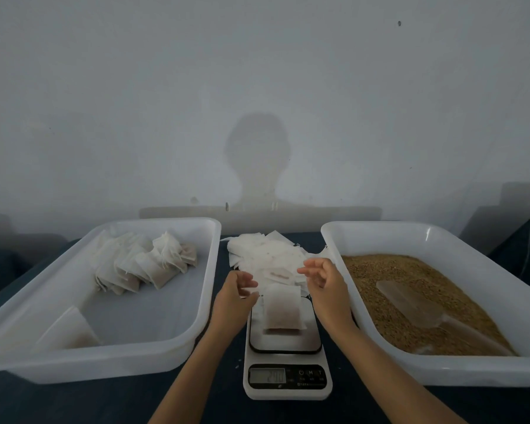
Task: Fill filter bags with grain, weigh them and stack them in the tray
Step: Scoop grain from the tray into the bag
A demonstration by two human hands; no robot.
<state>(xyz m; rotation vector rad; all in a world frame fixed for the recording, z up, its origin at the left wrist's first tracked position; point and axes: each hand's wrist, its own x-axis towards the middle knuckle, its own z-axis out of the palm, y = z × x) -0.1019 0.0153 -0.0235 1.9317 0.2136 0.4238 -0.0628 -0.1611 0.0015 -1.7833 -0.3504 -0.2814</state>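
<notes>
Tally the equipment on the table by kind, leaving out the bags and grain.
White plastic trays: 2 (left tray, right tray)
Digital scale: 1
Clear scoop: 1
Total: 4

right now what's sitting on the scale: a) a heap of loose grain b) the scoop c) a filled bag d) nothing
c: a filled bag lies flat on the platform of the scale, while the scoop rests in the grain tray on the right.
</notes>
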